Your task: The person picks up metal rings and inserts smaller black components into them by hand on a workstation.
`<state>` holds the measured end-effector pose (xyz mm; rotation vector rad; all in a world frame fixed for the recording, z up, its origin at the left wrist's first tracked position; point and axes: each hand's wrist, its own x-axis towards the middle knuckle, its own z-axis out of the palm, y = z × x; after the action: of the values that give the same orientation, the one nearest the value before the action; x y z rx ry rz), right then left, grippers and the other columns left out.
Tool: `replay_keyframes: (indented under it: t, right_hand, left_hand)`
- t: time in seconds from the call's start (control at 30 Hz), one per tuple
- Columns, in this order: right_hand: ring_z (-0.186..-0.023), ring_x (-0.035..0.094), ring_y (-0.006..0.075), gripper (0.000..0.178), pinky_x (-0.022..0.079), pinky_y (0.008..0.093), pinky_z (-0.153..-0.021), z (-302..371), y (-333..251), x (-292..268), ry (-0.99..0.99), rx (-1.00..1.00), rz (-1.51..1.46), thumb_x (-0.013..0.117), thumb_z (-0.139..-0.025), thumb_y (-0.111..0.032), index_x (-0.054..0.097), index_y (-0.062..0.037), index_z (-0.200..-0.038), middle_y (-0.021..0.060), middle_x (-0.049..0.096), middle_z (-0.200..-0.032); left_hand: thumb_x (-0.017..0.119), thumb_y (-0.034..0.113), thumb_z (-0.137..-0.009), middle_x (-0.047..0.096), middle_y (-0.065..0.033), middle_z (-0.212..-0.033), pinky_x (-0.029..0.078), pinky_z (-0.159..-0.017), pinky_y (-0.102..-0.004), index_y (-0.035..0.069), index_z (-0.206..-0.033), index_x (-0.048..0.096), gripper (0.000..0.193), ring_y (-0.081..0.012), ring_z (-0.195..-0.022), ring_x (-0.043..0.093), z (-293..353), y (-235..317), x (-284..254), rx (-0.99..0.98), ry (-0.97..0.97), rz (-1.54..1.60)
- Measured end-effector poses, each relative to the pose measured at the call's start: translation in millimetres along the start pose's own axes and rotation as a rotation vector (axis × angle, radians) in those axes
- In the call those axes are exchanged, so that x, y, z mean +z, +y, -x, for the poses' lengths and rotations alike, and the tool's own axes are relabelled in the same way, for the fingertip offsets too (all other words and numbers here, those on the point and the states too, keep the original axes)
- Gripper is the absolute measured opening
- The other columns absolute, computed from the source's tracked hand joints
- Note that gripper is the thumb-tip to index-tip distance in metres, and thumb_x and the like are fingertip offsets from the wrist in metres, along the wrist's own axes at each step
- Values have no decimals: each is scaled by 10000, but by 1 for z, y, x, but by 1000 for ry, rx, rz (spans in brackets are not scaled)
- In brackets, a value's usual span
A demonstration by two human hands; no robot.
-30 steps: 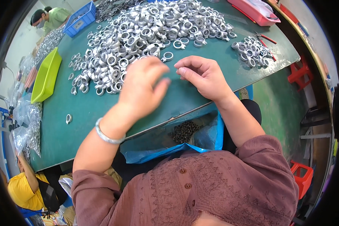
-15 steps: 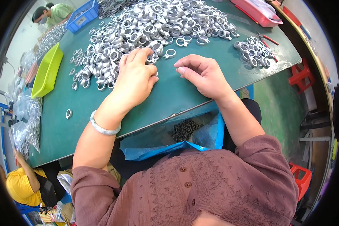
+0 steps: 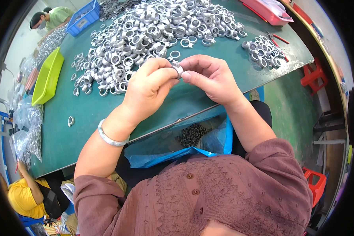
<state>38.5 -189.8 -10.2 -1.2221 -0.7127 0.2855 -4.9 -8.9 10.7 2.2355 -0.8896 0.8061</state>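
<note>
Over the front part of the green bench [image 3: 94, 137], your two hands have come close; half a second ago your left hand [image 3: 149, 88] was at the edge of the big pile of rings [image 3: 145, 37], and now it is back beside your right hand [image 3: 212, 78] with one silver ring [image 3: 178, 70]; your left thumb and finger are pinched on that ring, up in the air between your hands; so it looks like both hands are now set to work on this one piece. Your right hand has stayed in about the same spot, with its thumb and finger bent toward the ring; I cannot tell if they grip it, just touch it, or hold some tiny thing of their own (the tips are too small to see well). Your left fingers hide part of the ring, so its full shape is hard to make out; the far end of the big pile is cut off at the top; down by your lap, the blue bag [image 3: 161, 160] has small dark pieces [image 3: 192, 134] in it, but they are too dim to tell what they are.
</note>
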Motion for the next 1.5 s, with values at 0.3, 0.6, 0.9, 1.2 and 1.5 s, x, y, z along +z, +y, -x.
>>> replay_keyframes:
  t: [0.3,0.6,0.9,1.2,1.5]
  right_hand:
    - [-737,549,64,135,459,207,-669,1,5,0,67,-145,255,607,-792,-1,609,2,-927,16,608,-827]
    - [-729,549,71,133,458,212,-660,2,3,2,71,-206,314,613,-781,10,607,-2,-913,17,600,-827]
    - [-794,544,75,127,452,211,-701,2,2,0,17,-177,251,610,-803,-5,594,6,-928,23,584,-878]
    - [-706,507,24,128,421,175,-622,2,1,0,9,-80,81,642,-820,-95,610,-5,-907,-24,574,-796]
    - [-756,528,44,111,436,188,-670,2,0,0,-21,-57,8,626,-818,-52,607,3,-913,0,584,-843]
  left_hand:
    - [700,0,-681,590,-83,-899,487,-666,-285,20,-835,622,174,-210,-782,591,5,-8,5,-139,43,216]
    - [701,-2,-677,597,-88,-918,482,-710,-286,28,-825,637,164,-215,-825,592,5,-9,6,-182,57,252]
    - [690,-15,-684,611,-92,-914,488,-688,-284,38,-834,639,167,-218,-804,607,4,-8,3,-132,54,191]
    - [686,-6,-700,608,-97,-911,502,-625,-283,37,-839,620,160,-224,-756,619,0,-2,1,-19,34,47]
    - [635,-78,-734,608,-97,-920,528,-714,-265,4,-952,565,244,-163,-830,630,8,-4,11,-287,122,438]
